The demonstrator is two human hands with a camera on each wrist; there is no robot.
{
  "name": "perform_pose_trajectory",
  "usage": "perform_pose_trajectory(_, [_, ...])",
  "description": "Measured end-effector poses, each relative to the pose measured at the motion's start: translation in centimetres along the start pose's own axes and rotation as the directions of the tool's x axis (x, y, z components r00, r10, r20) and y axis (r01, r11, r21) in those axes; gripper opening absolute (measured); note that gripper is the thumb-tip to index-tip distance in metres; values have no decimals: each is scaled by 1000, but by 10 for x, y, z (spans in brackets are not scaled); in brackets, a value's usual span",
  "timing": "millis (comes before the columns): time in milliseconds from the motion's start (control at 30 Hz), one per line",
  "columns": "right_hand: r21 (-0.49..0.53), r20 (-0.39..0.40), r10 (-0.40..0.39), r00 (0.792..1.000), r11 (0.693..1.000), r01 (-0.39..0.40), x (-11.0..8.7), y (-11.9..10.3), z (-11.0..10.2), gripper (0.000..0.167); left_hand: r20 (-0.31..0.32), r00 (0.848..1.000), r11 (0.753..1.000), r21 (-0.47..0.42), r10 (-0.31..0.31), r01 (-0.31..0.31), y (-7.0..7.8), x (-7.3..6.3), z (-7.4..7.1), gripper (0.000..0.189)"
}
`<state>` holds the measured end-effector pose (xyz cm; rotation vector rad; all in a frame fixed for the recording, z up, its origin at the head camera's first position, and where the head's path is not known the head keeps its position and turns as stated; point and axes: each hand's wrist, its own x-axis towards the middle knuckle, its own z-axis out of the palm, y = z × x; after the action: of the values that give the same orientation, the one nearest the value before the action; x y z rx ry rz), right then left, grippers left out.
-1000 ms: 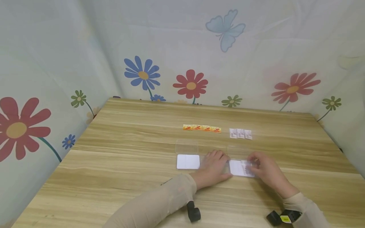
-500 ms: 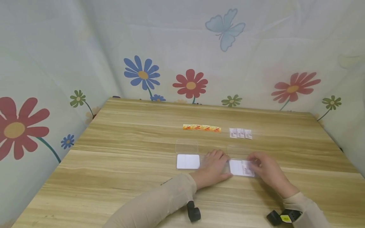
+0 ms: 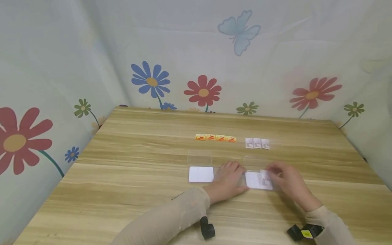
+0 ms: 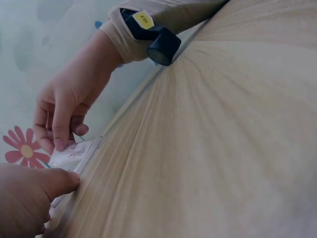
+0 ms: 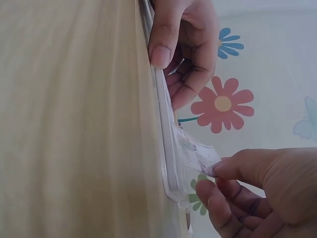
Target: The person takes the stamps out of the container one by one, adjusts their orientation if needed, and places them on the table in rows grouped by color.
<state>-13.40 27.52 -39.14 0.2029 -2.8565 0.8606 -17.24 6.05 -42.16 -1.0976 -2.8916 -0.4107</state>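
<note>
My right hand [image 3: 289,183] pinches a small, thin white packet with pinkish print [image 3: 265,177] between thumb and fingertip. The packet lies over the right half of a flat white case [image 3: 252,180] whose clear lid [image 3: 255,162] stands open at the far side. In the right wrist view the packet [image 5: 198,154] bends up from the case [image 5: 171,163] toward the right fingertips. My left hand [image 3: 229,177] holds the case's left end, thumb at the near corner and fingers at the far one. A second white case [image 3: 201,174] with an open clear lid [image 3: 199,158] lies left of this hand.
Beyond the cases, several yellow-orange packets [image 3: 215,137] form a row on the wooden table [image 3: 137,143]. Three white printed packets [image 3: 257,143] lie to their right. Flower-patterned cloth [image 3: 171,41] hangs behind and beside the table.
The right hand has shifted the pinched packet slightly over the case, and its far edge now sits past the case's far rim. The left hand stays in place.
</note>
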Motion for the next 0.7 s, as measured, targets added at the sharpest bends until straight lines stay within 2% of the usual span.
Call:
perform_pose_trajectory(433, [54, 30, -1, 1000, 999, 0, 1, -1, -11, 14, 6, 1000, 1000, 10, 1, -1, 2, -1, -1, 54])
perform_pose_trajectory(700, [70, 13, -24, 1000, 997, 23, 2, 0, -18, 16, 17, 1000, 1000, 6, -8, 8, 3, -1, -3, 54])
